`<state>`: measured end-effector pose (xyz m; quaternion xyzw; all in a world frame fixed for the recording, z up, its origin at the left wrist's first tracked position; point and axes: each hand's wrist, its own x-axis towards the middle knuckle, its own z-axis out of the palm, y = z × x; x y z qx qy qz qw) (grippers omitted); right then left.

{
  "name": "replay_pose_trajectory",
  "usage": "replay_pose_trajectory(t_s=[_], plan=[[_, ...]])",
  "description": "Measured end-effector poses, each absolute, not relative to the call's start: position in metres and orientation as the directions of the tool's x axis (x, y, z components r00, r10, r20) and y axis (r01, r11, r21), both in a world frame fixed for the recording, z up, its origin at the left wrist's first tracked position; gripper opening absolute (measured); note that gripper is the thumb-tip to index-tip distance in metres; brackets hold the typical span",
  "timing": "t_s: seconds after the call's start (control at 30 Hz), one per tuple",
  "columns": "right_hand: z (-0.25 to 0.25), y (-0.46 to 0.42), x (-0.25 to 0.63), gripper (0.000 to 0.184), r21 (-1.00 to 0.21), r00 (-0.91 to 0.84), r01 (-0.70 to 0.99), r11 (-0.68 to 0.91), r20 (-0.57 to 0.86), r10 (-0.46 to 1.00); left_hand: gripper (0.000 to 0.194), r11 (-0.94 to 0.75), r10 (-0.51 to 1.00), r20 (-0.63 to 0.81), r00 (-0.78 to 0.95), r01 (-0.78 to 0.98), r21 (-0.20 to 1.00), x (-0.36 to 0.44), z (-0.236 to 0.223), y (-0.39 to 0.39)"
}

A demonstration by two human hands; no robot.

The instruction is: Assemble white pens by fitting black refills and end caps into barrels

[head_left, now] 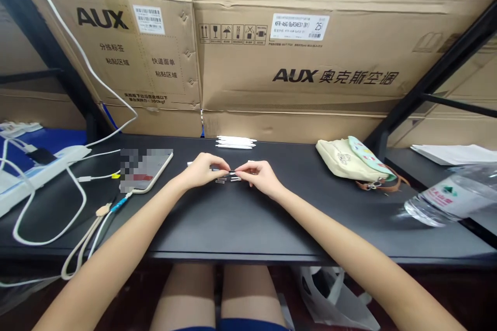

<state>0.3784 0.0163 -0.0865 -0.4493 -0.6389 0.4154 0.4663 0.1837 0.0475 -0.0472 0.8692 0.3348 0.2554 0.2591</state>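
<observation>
So, what took up the most room?

Cardboard cartons [295, 46] printed AUX stood behind the desk [233, 225]. They looked closed, so I couldn't see what they held.

And across the desk?

At the left lay a power strip [39, 178] with white cables, and a phone [146, 170] with a blurred screen sat nearer the middle, apparently placed within reach of a cable that ran to it. To the right sat a cloth bag [351, 161], its contents hidden. Farther right, a plastic water bottle [446, 197] lay tilted on its side, though I couldn't tell how full it was.

What lay nearer the hands?

A tidy row of white sticks [235, 142] lay side by side toward the far edge, clear of the hands. Small pale pieces [221, 180] lay just below them.

And the hands themselves?

Both were closed in a pinch. The left hand [204, 170] and right hand [261, 177] met at the fingertips on a small dark piece [232, 171], too small to identify, holding it centrally above the desk.
</observation>
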Motion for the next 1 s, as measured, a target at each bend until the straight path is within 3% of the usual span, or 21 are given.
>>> replay_pose_trajectory(t_s=[0.23, 0.43, 0.7, 0.9, 1.0], plan=[[-0.087, 0.016, 0.378, 0.016, -0.921, -0.207, 0.254, 0.296, 0.247, 0.947, 0.025, -0.592, 0.711, 0.137, 0.690, 0.482, 0.646, 0.179, -0.046, 0.050], [-0.086, 0.012, 0.383, 0.007, -0.767, -0.312, 0.446, 0.462, 0.351, 0.883, 0.028, -0.599, 0.687, -0.006, 0.727, 0.571, 0.562, 0.166, -0.035, 0.052], [-0.087, 0.011, 0.386, 0.005, -0.642, -0.374, 0.535, 0.549, 0.402, 0.836, 0.022, -0.611, 0.722, 0.047, 0.690, 0.605, 0.510, 0.171, -0.050, 0.055], [-0.082, 0.035, 0.395, 0.012, -0.732, -0.168, 0.509, 0.453, 0.432, 0.886, 0.017, -0.601, 0.733, 0.075, 0.676, 0.593, 0.535, 0.173, -0.049, 0.052], [-0.077, 0.066, 0.403, 0.012, -0.640, -0.136, 0.616, 0.458, 0.487, 0.863, 0.018, -0.578, 0.755, 0.103, 0.648, 0.582, 0.572, 0.173, -0.051, 0.052]])
